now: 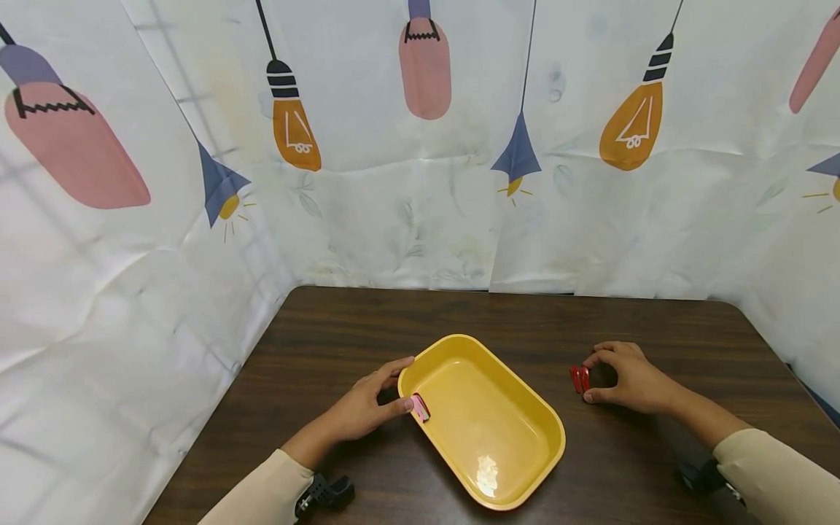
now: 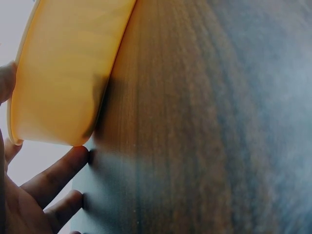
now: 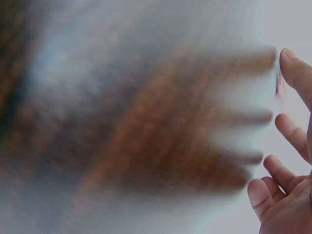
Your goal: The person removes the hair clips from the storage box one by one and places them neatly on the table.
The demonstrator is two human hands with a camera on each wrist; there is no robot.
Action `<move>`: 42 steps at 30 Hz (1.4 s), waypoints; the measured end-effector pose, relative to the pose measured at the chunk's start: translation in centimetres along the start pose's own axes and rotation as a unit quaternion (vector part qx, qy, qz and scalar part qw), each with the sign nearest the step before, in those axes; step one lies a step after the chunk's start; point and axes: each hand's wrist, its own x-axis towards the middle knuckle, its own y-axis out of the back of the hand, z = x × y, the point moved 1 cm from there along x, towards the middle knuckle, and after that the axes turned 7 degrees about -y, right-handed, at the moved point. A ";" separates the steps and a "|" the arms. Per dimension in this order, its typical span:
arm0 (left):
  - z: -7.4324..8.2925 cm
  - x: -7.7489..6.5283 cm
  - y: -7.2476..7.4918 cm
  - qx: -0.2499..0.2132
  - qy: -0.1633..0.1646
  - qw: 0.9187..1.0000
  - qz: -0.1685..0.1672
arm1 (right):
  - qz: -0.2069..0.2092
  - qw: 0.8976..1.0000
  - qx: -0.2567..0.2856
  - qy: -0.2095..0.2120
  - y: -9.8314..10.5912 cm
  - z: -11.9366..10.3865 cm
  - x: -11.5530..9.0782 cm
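Note:
My left hand [image 1: 363,405] holds a corner of a yellow tray [image 1: 558,437], thumb and index finger spread along its rim. In the left wrist view, fingertips [image 2: 80,155] touch the low edge of the tray wall [image 2: 63,78]. Beside the thumb, small pink, red and green clips [image 1: 420,407] sit at the inner side of the rim. My right hand [image 1: 630,379] rests low at the table, index finger and thumb at the two ends of a small red clip [image 1: 585,379]. Another red clip [image 1: 575,378] lies just left of it. The right wrist view is blurred; only a reddish sliver [image 3: 279,87] shows.
The dark wood table [image 1: 341,321] reaches back to a white curtain [image 1: 394,240] printed with lamps and bulbs. More of this curtain hangs on the left and right. Each wrist wears a black strap [image 1: 324,492].

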 end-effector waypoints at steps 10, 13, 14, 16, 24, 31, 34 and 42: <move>0.0 0.0 0.1 -0.002 0.000 1.000 -0.001 | -0.015 1.000 -0.001 0.012 1.8 -1.2 1.0; 0.0 0.0 0.1 -0.003 -0.003 1.000 -0.002 | -0.016 1.000 -0.001 0.020 2.2 -1.7 1.3; 0.1 0.0 0.1 -0.004 -0.004 1.000 -0.003 | -0.015 1.000 -0.001 0.023 2.3 -1.9 1.4; 0.1 0.0 0.1 -0.004 -0.004 1.000 -0.004 | -0.010 0.999 -0.002 0.031 2.5 -2.4 1.6; 0.1 0.1 0.2 -0.011 -0.002 1.000 -0.005 | -0.007 0.999 -0.003 0.051 3.1 -4.2 2.2; 0.0 0.0 0.1 -0.017 -0.010 1.000 -0.005 | -0.015 0.998 -0.003 0.066 3.4 -6.0 2.7; 0.0 0.0 0.0 -0.019 -0.012 1.000 -0.006 | -0.018 0.997 -0.001 0.075 3.5 -6.7 2.9; -0.1 0.0 0.2 -0.012 -0.006 1.000 -0.010 | -0.031 0.996 0.000 0.082 3.2 -8.2 3.9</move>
